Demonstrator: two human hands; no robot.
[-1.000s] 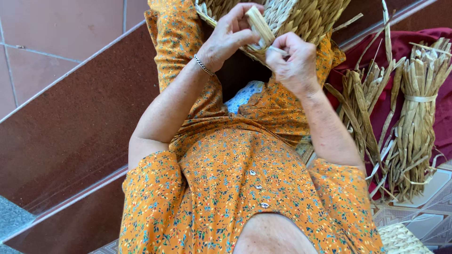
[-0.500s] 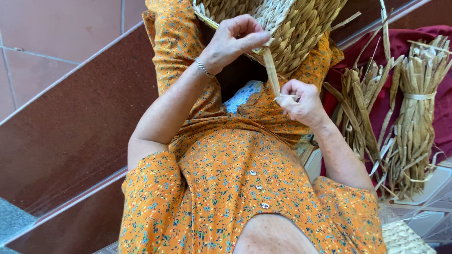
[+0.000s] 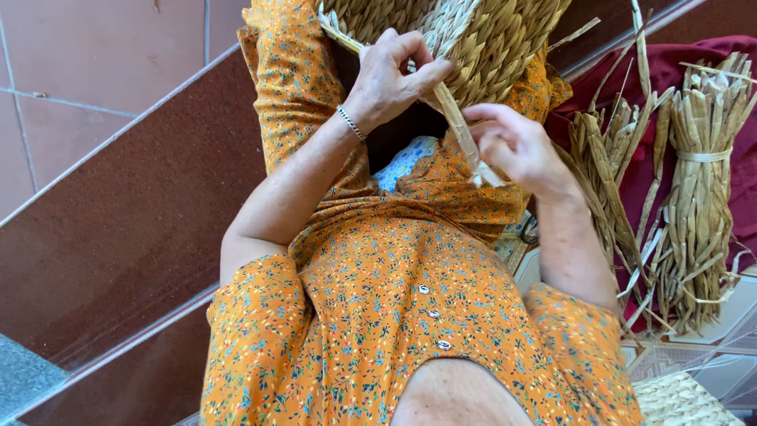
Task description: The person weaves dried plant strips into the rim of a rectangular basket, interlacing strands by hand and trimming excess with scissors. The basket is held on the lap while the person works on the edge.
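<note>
Now the left hand (image 3: 392, 79) pinches the flat tan straw strand (image 3: 460, 132) against the woven straw basket (image 3: 489, 39); the right hand (image 3: 514, 146) closes round its lower end.

Strong daylight falls from the upper right, so the woven basket (image 3: 473, 39), the bundled dried reeds (image 3: 702, 181) and both forearms stand out brightly, with a hot near-white patch on the pale floor tiles (image 3: 741, 315) at the right edge. The orange dress (image 3: 378, 315) is evenly lit and richly coloured. A deep shadow sits under the basket between the knees, where detail is lost. The dark red step (image 3: 118, 237) at left lies in flat, softer light. Focus is sharp over most of the frame; straight lines lean towards the edges from the wide lens.
</note>
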